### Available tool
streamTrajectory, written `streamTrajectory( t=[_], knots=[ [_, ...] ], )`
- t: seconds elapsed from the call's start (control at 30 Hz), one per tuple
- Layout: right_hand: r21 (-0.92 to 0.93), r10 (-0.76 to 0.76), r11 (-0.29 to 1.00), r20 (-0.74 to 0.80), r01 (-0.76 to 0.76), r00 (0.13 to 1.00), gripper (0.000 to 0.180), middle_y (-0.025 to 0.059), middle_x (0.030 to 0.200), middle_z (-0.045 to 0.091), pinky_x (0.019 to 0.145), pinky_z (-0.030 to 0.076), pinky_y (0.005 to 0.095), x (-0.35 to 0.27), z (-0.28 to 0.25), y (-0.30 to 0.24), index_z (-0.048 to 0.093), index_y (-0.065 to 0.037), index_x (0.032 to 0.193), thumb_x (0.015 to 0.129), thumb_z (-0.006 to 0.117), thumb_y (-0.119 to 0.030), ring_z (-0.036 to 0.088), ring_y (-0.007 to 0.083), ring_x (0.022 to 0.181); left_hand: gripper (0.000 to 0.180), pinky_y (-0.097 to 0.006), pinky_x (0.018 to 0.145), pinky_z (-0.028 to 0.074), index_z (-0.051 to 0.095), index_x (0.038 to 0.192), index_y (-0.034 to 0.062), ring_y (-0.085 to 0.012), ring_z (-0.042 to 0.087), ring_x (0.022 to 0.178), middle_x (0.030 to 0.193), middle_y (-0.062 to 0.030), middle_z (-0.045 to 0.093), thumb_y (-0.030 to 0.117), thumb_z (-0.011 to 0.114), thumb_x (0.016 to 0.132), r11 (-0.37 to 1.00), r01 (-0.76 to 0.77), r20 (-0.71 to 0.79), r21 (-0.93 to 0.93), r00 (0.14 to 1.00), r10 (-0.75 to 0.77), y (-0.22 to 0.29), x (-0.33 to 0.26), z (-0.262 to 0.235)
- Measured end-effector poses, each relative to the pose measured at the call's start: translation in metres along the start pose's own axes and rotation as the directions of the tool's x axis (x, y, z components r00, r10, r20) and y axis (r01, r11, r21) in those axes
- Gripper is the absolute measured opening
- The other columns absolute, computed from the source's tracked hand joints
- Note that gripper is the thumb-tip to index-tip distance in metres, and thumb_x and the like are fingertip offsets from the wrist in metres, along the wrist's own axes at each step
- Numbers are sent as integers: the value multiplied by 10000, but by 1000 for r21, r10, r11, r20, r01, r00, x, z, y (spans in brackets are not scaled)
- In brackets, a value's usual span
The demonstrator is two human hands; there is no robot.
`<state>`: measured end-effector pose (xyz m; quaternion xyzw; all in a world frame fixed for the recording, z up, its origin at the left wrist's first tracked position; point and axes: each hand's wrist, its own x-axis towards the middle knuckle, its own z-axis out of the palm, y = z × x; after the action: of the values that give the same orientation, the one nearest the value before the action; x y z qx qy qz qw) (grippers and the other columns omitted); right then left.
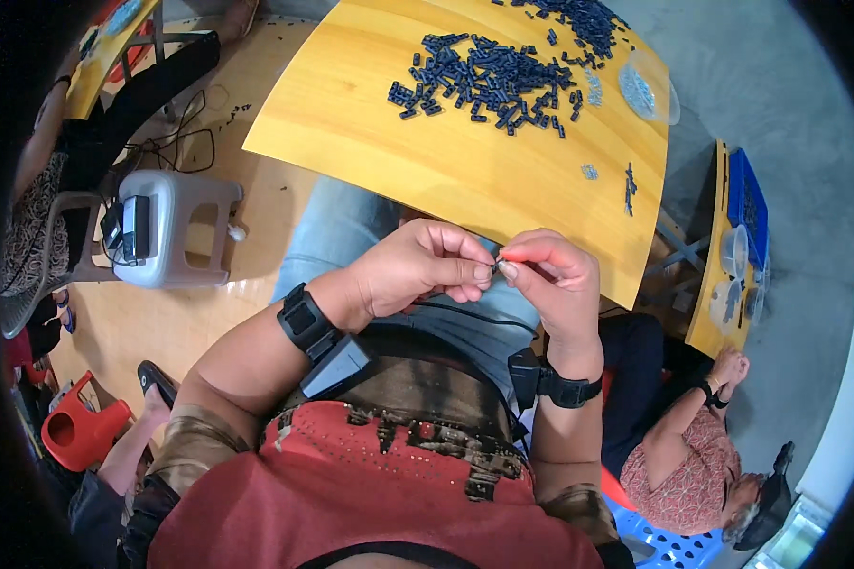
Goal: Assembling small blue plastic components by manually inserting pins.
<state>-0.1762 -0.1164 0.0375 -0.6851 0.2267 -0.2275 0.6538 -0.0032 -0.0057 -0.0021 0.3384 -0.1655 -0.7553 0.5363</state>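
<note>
Over my lap, close to the near edge of the yellow table (351,123), my two hands meet at the fingertips. My left hand (422,268) pinches between thumb and index finger. My right hand (557,284) is closed in a pinch against it. A small dark piece (495,266) shows between the fingertips, mostly covered, its exact kind too small to make out. A loose heap of small black plastic parts (489,83) lies on the table beyond my hands. Small shiny bits (589,172) and a short line of black parts (629,190) lie to the right.
A clear round tub (638,91) of shiny bits stands at the table's right edge, near another black heap (588,24). A grey stool (166,228) carries a black device (135,230) with cables. A co-worker (683,446) sits right, by a blue tray (748,204). A red stool (83,425) stands left.
</note>
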Motion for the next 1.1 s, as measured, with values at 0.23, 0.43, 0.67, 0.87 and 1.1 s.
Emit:
streamTrajectory(
  t=[0.23, 0.43, 0.67, 0.87, 1.1],
  knots=[
    [-94, -30, 995, 11, 31, 1000, 160, 72, 912, 641, 703, 477, 240, 2, 2, 4, 683, 0, 905, 766, 675, 79, 606, 133, 821, 90, -225, 681, 521, 664, 946, 46, -96, 635, 738, 849, -34, 675, 99, 668, 873, 994, -101, 9, 31, 995, 101, -4, 3, -2],
    [-173, -94, 981, -9, 91, 996, 210, 73, 922, 635, 700, 482, 245, 7, 7, 9, 681, -10, 948, 759, 660, 80, 606, 139, 807, 135, -232, 680, 499, 661, 941, 2, -103, 608, 727, 843, -53, 668, 119, 669, 875, 993, -119, -56, -11, 991, 118, -3, 3, -1],
    [-211, -106, 973, -29, 97, 994, 336, 81, 983, 614, 724, 494, 260, 2, 11, 11, 638, -22, 1071, 742, 673, 38, 602, 144, 839, 148, -214, 671, 487, 652, 946, 8, -91, 602, 728, 839, -43, 666, 134, 674, 872, 997, -77, -77, -31, 994, 75, 3, 3, 1],
    [-544, -149, 830, 2, 126, 989, 400, 118, 1001, 624, 767, 508, 311, 3, 19, -4, 623, -27, 1097, 709, 717, -11, 616, 233, 871, 115, -189, 479, 392, 643, 926, 46, -61, 551, 577, 742, -14, 642, 155, 650, 890, 996, -81, -134, 34, 987, 85, 4, 3, 6],
    [-701, -255, 692, -10, 175, 967, 452, 124, 1021, 633, 795, 507, 320, 6, 30, 5, 627, -30, 1123, 685, 733, -7, 635, 234, 900, 114, -194, 479, 392, 644, 931, 60, -55, 538, 573, 739, -2, 629, 164, 658, 887, 995, -92, -213, 25, 972, 95, -2, 6, 5]
  ],
)
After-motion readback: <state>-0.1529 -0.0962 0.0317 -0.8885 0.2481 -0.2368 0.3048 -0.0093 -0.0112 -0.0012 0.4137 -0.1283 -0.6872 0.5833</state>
